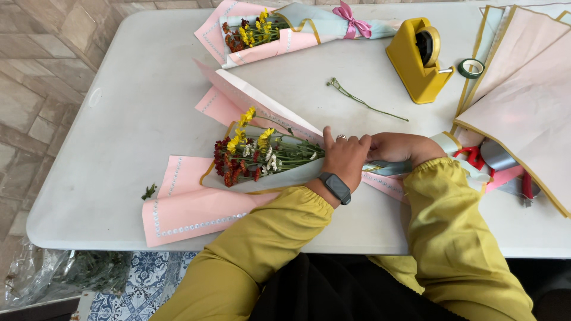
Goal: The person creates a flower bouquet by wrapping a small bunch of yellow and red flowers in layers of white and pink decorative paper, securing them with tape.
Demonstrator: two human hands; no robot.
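While the bunch of red and yellow flowers in pink paper (250,157) lies along the near edge of the white surface (137,101), blooms point left. Both the left hand (345,157) and right hand (395,147) close their fingers on its stem end.

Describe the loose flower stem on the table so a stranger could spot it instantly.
On the white table, look between the yellow tape dispenser and the person's hands. The loose stem lies bare there on its own: thin, green, one small bud, unwrapped, unlike both paper-wrapped bouquets.

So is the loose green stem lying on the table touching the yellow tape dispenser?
Apart. The head view shows bare white table between the loose stem and the yellow tape dispenser.
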